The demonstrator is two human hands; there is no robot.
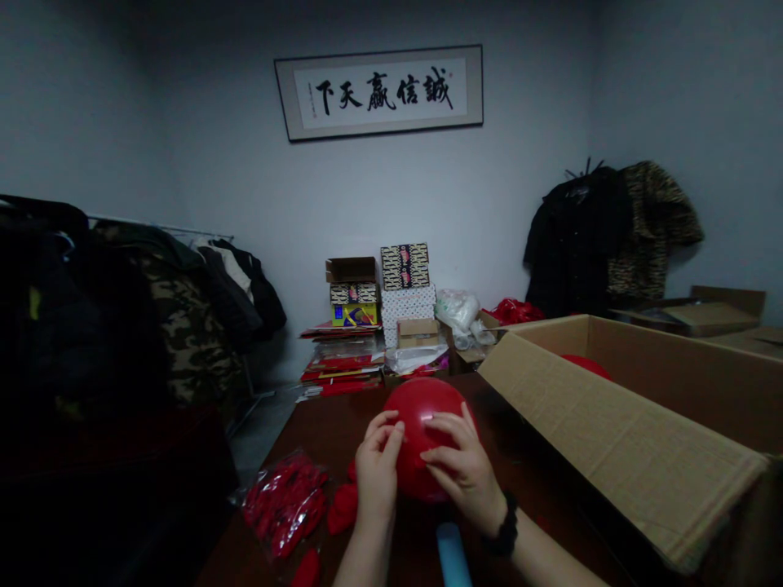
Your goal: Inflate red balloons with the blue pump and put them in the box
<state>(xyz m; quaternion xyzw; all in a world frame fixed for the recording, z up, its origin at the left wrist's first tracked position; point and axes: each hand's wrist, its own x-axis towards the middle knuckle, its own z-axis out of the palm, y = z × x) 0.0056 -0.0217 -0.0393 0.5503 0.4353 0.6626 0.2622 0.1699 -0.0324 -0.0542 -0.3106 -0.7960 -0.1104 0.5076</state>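
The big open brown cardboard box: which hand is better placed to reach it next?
Right hand, probably: it is on the side of the shiny round red balloon nearer the box, while the left hand is farther away.

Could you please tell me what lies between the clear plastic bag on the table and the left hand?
In the head view, loose red pieces lie on the table between the bag and the left hand.
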